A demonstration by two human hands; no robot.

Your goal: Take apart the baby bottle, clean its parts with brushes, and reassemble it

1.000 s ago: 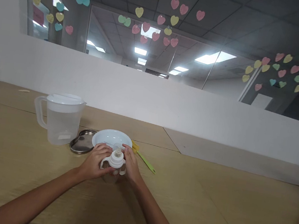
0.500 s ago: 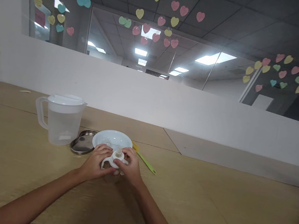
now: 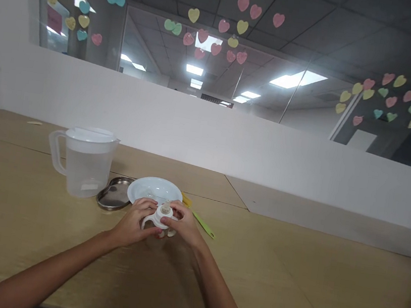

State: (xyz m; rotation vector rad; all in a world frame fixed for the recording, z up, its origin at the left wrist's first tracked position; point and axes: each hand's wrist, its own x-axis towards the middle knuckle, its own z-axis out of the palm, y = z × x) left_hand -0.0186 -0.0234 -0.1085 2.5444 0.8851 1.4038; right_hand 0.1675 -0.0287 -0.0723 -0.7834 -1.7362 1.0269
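Between my two hands is a baby bottle (image 3: pixel 164 214) with a white collar, side handles and a clear teat pointing up. My left hand (image 3: pixel 138 220) is wrapped round its left side by the handle. On the other side my right hand (image 3: pixel 182 223) grips the white collar, thumb laid across the front. Most of the bottle's body is hidden by the fingers. Just behind the hands stands a white bowl (image 3: pixel 156 184) with something clear in it that I cannot make out.
Left of the bowl lies a kidney-shaped metal tray (image 3: pixel 113 195). A lidded plastic jug (image 3: pixel 88 165) with clear liquid stands further left. A brush with a green handle (image 3: pixel 204 224) and yellow head lies right of the bowl. A white wall (image 3: pixel 207 144) with a window rises behind the table.
My right hand has shifted slightly right and turned at the collar, the bottle moving a little right with it. The left hand keeps its hold. The other objects stay in place.
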